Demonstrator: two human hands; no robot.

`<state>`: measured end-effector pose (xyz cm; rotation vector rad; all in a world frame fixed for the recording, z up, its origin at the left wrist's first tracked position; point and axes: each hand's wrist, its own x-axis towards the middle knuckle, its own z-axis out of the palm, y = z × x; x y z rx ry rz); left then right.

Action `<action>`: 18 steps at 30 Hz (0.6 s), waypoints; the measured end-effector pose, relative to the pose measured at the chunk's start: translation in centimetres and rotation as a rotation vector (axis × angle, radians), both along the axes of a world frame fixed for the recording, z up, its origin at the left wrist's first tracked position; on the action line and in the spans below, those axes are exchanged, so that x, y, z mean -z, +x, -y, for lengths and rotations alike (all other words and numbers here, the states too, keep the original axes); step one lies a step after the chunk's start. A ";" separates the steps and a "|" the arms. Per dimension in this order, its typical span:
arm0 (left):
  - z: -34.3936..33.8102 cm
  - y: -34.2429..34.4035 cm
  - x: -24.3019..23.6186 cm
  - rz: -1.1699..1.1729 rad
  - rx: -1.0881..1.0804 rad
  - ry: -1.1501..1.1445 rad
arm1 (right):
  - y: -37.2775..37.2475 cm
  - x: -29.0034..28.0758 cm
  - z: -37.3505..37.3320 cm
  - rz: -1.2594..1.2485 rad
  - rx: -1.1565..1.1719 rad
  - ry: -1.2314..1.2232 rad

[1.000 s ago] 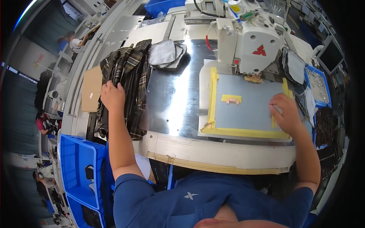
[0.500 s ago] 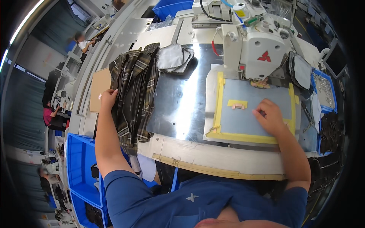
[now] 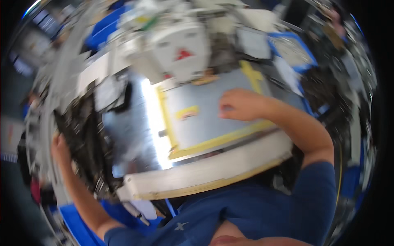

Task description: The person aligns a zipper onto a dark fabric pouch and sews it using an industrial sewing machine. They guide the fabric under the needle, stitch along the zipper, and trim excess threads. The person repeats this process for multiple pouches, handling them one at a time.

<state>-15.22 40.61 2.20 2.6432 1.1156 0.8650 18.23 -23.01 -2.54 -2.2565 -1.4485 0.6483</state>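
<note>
The whole picture is smeared by motion. My left hand (image 3: 60,148) is at the outer edge of a pile of dark plaid cloth pieces (image 3: 84,135) on the left; blur hides whether its fingers grip the cloth. My right hand (image 3: 242,105) hovers over or rests on a grey plate (image 3: 213,127) bordered with yellow tape, its fingers curled in and nothing visible in them. A small yellow-taped patch (image 3: 187,112) with a pinkish piece sits on that plate, left of this hand. Behind the plate stands the white head of a sewing machine (image 3: 180,49).
Whitish pads with dark edges (image 3: 110,93) lie at the cloth's far end; another pad (image 3: 253,43) is right of the machine. A blue tray of small pieces (image 3: 292,51) stands far right. Shiny metal (image 3: 131,131) separates cloth and plate. A blue bin (image 3: 76,221) sits lower left.
The view has swung to the right, so the table and machine appear shifted left and tilted. My right hand appears lifted or turned slightly; my left stays beside the plaid cloth.
</note>
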 end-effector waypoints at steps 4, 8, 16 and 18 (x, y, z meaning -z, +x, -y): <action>10.4 0.0 -1.8 -0.208 0.043 -0.017 | 0.5 -9.2 7.2 0.160 0.132 -0.088; 20.6 3.1 -0.3 -0.307 0.093 0.232 | -1.3 -13.4 16.6 0.171 0.468 -0.155; 22.4 4.9 1.9 -0.291 0.325 0.126 | -12.9 0.3 29.2 0.360 1.081 -0.763; 22.6 4.5 1.8 -0.309 0.321 0.126 | -12.5 -1.2 30.9 0.083 1.264 -0.859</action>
